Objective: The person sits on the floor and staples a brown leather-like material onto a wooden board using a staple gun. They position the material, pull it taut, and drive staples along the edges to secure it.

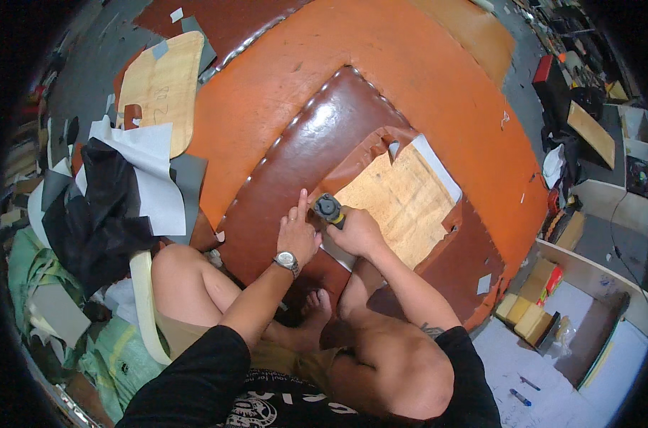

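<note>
A wooden board [388, 200] lies on a brown leather sheet, with a brown leather cover [363, 160] wrinkled and folded over its upper edge. White lining [436, 170] shows along the board's right side. My right hand [357, 232] is wrapped round the handle of a black-and-yellow staple gun [328, 207], its round head uppermost over the board's left edge. Close beside it, my left hand [298, 234] is at the leather's left edge, index finger stretched out and the other fingers bent on the leather. The staple gun's nose is hidden beneath its head.
Under the work lies a large orange leather sheet [267, 135]. Another wooden panel [163, 89] rests at the far left, near white and black cloth scraps [110, 192]. Green sacks [42, 264] lie at the left. At the right are a box of yellow blocks [527, 317] and pens [521, 397].
</note>
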`<action>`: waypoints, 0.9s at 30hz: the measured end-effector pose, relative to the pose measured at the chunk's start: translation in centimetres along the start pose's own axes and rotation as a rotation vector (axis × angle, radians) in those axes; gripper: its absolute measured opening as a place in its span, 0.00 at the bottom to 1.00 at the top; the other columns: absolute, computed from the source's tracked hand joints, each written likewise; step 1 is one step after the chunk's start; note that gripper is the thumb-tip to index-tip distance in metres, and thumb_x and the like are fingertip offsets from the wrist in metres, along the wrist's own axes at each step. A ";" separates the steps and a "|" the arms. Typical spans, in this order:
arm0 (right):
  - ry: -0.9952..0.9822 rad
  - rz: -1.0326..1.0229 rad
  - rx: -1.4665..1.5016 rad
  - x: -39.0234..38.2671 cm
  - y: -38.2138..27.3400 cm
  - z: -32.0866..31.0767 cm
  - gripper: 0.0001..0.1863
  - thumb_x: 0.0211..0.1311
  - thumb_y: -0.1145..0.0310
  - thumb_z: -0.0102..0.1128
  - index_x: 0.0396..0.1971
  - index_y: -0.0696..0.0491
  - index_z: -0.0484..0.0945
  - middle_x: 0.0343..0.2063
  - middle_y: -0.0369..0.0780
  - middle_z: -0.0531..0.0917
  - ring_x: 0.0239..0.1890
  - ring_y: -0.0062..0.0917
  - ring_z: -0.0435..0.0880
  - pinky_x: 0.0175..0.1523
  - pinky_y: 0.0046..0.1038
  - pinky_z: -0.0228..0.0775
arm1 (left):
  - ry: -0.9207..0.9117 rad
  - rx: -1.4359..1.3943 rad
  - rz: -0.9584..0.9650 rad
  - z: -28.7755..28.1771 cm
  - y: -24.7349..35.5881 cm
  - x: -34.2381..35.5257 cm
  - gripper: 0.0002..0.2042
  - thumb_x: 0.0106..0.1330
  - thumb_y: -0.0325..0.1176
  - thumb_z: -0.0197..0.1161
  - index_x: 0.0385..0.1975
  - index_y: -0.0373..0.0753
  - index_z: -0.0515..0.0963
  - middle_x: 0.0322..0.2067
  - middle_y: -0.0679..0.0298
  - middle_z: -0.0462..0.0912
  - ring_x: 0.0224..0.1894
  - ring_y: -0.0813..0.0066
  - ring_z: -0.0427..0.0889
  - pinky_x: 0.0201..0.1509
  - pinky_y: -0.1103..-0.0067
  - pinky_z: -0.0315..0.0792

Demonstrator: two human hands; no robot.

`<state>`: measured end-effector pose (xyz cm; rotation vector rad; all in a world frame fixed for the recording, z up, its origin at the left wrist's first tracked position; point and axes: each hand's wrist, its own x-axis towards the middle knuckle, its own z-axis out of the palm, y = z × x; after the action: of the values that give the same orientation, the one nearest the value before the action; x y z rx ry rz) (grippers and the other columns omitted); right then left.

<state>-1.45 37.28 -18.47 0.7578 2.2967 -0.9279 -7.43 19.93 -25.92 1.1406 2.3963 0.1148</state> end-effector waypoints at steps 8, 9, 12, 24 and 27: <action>0.227 0.063 0.365 -1.8 4.0 -1.6 0.22 0.60 0.59 0.72 0.48 0.60 0.86 0.37 0.51 0.91 0.42 0.39 0.92 0.51 0.38 0.81 | 0.181 -0.150 -0.047 -0.1 0.7 0.1 0.34 0.67 0.49 0.69 0.69 0.37 0.72 0.78 0.47 0.56 0.64 0.52 0.72 0.64 0.60 0.70; 0.266 0.106 0.408 -2.1 5.1 -1.9 0.22 0.60 0.58 0.72 0.48 0.58 0.85 0.37 0.51 0.90 0.43 0.41 0.92 0.51 0.39 0.81 | 0.213 -0.228 -0.101 -0.2 1.3 0.4 0.35 0.68 0.50 0.68 0.70 0.36 0.69 0.76 0.47 0.59 0.65 0.50 0.71 0.64 0.58 0.69; 0.346 0.129 0.444 -2.7 7.9 -2.2 0.21 0.60 0.61 0.71 0.50 0.57 0.85 0.37 0.50 0.90 0.42 0.40 0.91 0.51 0.38 0.81 | 0.346 -0.478 -0.282 -0.8 3.4 2.6 0.35 0.67 0.49 0.71 0.68 0.36 0.69 0.65 0.48 0.70 0.67 0.45 0.70 0.66 0.54 0.68; 0.351 0.176 0.324 -1.8 11.6 -2.1 0.22 0.59 0.57 0.72 0.48 0.57 0.86 0.37 0.53 0.90 0.41 0.45 0.91 0.49 0.40 0.81 | 0.572 -0.596 -0.126 -1.2 3.5 6.0 0.04 0.64 0.28 0.69 0.30 0.36 0.83 0.38 0.58 0.84 0.41 0.50 0.84 0.47 0.60 0.79; 0.344 0.164 0.344 -1.8 11.3 -2.1 0.22 0.59 0.56 0.72 0.48 0.57 0.86 0.35 0.52 0.90 0.39 0.45 0.91 0.48 0.40 0.81 | 0.503 -0.578 -0.070 -1.2 3.5 6.2 0.07 0.67 0.29 0.68 0.27 0.34 0.81 0.38 0.55 0.83 0.36 0.46 0.84 0.42 0.58 0.79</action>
<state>6.75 45.11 -20.95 1.3216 2.3381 -1.2086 -8.79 27.02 -26.27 0.8102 2.5416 1.1056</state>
